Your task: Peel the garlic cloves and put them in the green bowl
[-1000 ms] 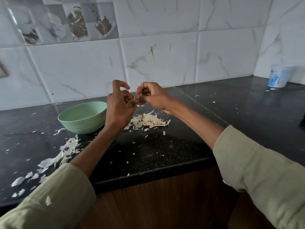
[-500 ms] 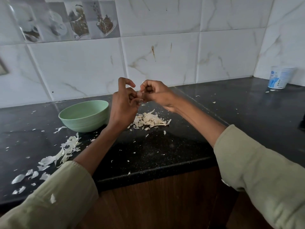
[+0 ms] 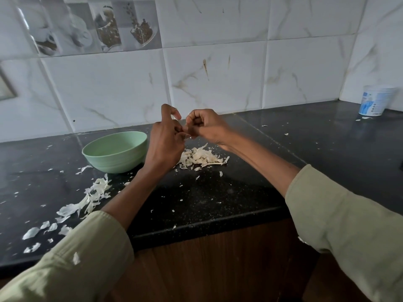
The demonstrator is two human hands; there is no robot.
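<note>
Pale, papery skin is about all that shows of the garlic clove (image 3: 186,136), a small light sliver pinched where the fingertips of the two hands meet above the counter. The left hand (image 3: 165,141) curls its thumb and lower fingers round it, with the index finger lifted and hooked clear. The right hand (image 3: 201,127) has its fingers folded tight, and its thumb and fingertips nip at the same spot from the other side. How much peel is left on the clove cannot be told, since the fingers hide most of it.

Just below and beyond the hands lies a heap of peelings (image 3: 201,156) on the black counter (image 3: 239,192); whether any unpeeled cloves sit among them is not clear. The green bowl (image 3: 115,152) stands just left of the left hand, upright. Only its far inner wall shows from this angle, so what it holds cannot be seen. A second trail of peel scraps (image 3: 91,197) runs along the counter toward the near left edge, and one flake clings to the left sleeve (image 3: 76,258).

Judging by the amount of skin lying about, a good deal of peeling is done; the clove in hand has yet to go into the bowl. A white tub (image 3: 376,101) stands well apart in the far right corner.
</note>
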